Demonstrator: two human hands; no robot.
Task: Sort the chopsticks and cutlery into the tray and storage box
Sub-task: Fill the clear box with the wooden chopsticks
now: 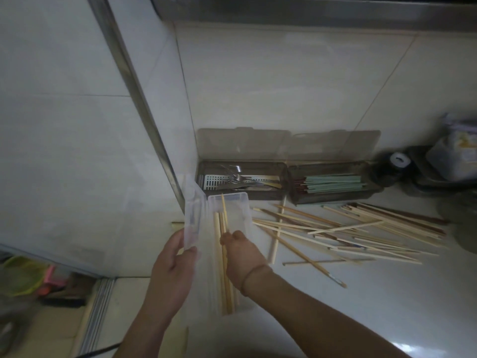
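step: loading pale chopsticks into the clear storage box (232,202), near-left of the surface (361,306) | right hand (242,254) grip pinching a chopstick (224,215) angled over it | left hand (173,264) grips the lid (192,218) | tip: lay it flat alongside the rest | loose pile (348,231) waiting on the right

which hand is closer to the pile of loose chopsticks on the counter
Right. The right hand, holding chopsticks over the clear box, sits just left of the pile; the left hand is farther left, holding the lid.
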